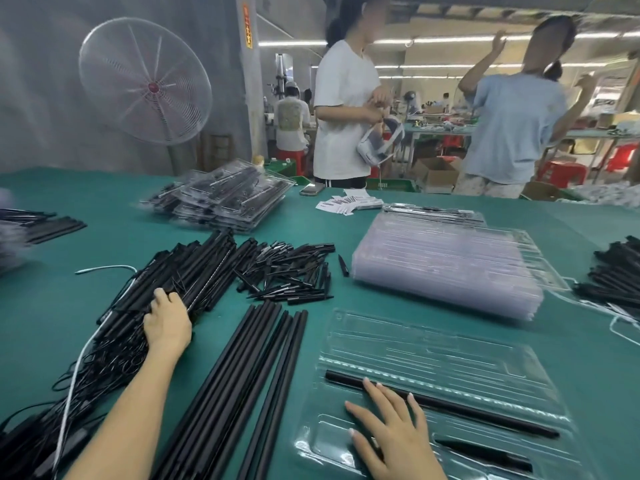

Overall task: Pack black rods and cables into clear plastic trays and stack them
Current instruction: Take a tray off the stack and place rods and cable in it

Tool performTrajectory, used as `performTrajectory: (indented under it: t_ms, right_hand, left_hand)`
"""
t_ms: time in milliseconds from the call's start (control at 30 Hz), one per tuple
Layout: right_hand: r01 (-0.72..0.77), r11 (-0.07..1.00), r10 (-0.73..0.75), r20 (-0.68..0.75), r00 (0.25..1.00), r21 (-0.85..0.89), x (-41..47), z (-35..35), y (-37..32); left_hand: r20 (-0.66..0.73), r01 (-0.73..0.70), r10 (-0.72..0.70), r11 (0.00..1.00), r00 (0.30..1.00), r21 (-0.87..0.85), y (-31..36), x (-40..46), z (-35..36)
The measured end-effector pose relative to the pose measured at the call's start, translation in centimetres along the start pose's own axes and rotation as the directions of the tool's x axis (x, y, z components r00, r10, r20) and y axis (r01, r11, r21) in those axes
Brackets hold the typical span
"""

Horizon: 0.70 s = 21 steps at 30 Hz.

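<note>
A clear plastic tray point(450, 355) lies in front of me on the green table. A long black rod point(485, 412) sits in one of its grooves, and a shorter black piece point(485, 453) lies in a lower slot. My right hand point(391, 434) rests flat on the tray with straight fingers touching the rod's left part. My left hand point(168, 322) reaches into a heap of black rods and cables point(145, 299) at the left, fingers curled into it. Loose long black rods point(242, 375) lie in a row between my arms.
A thick stack of empty clear trays point(450, 271) stands behind the open tray. Packed trays point(225, 199) are piled at the back left. Small black pieces point(291, 271) lie scattered mid-table, more black parts point(616, 275) at the right edge. Two people stand beyond the table.
</note>
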State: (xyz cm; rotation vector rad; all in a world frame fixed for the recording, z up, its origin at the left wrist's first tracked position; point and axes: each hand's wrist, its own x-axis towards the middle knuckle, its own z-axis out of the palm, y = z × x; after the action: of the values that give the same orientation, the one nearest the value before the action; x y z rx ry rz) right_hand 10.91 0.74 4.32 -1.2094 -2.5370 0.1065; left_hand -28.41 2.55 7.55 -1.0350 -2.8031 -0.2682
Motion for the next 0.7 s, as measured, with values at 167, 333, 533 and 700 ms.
performTrajectory:
  t_ms: [167, 333, 533, 700]
  right_hand:
    - [-0.003, 1.000, 0.003, 0.008, 1.000, 0.025, 0.0, -0.3, 0.0]
    - [0.004, 1.000, -0.003, -0.070, 0.998, 0.004, -0.5, -0.1, 0.0]
    - [0.008, 0.999, -0.013, -0.112, 0.994, -0.048, -0.5, 0.4, 0.1]
    - [-0.065, 0.994, 0.058, 0.079, 0.995, 0.085, -0.3, -0.5, -0.2]
  left_hand:
    - [0.039, -0.054, 0.052, 0.997, 0.998, 0.046, -0.5, -0.1, -0.3]
    - [0.169, -0.146, 0.122, 0.980, 0.978, 0.138, -0.4, -0.1, -1.2]
    - [0.236, -0.122, 0.172, 0.970, 0.956, -0.209, 1.1, -0.7, -3.2]
    - [-0.002, -0.242, 0.268, 0.866, 0.963, -0.439, 4.4, -4.9, -5.7]
